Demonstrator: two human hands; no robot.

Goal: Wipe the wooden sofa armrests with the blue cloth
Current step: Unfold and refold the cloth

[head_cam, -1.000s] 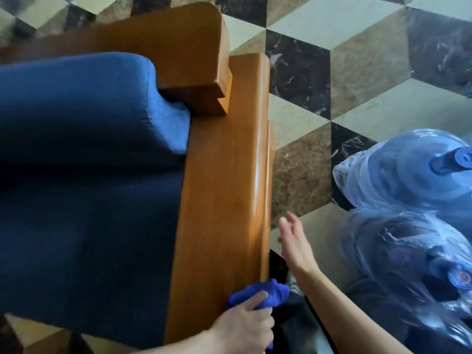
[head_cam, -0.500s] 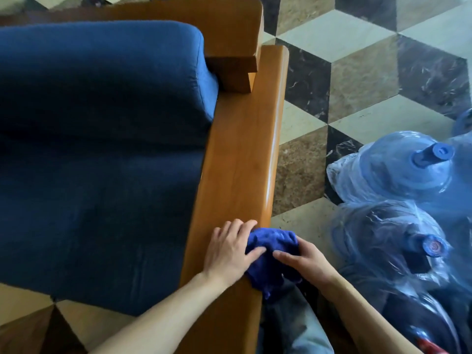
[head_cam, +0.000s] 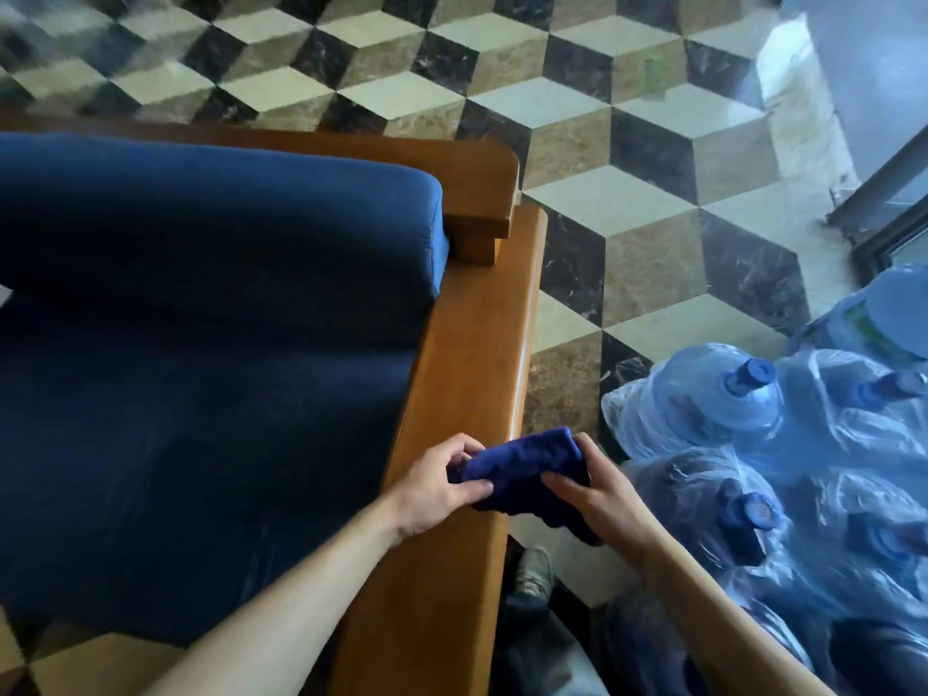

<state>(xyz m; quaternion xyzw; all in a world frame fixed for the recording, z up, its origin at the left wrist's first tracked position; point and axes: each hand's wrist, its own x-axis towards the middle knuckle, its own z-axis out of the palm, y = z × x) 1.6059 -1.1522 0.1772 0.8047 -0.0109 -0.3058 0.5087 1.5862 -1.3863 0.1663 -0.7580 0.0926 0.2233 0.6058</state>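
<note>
A bunched blue cloth (head_cam: 522, 469) lies across the outer edge of the wooden sofa armrest (head_cam: 482, 334), near its front half. My left hand (head_cam: 437, 487) pinches the cloth's left end with thumb and fingers. On the other side my right hand (head_cam: 597, 499) grips the right end, where the cloth hangs off the armrest over the floor. The armrest runs from the bottom of the view up to the wooden backrest corner (head_cam: 482, 213).
Blue seat and back cushions (head_cam: 211, 303) fill the left. Several large blue water bottles (head_cam: 728, 404) wrapped in plastic crowd the floor right of the armrest. Patterned tile floor (head_cam: 627, 218) lies beyond. My shoe (head_cam: 535, 570) shows beside the armrest's side.
The view lifted, showing more floor. Both hands went from meeting at the cloth to holding it by its two ends, and the cloth now sits on top of the armrest's outer edge.
</note>
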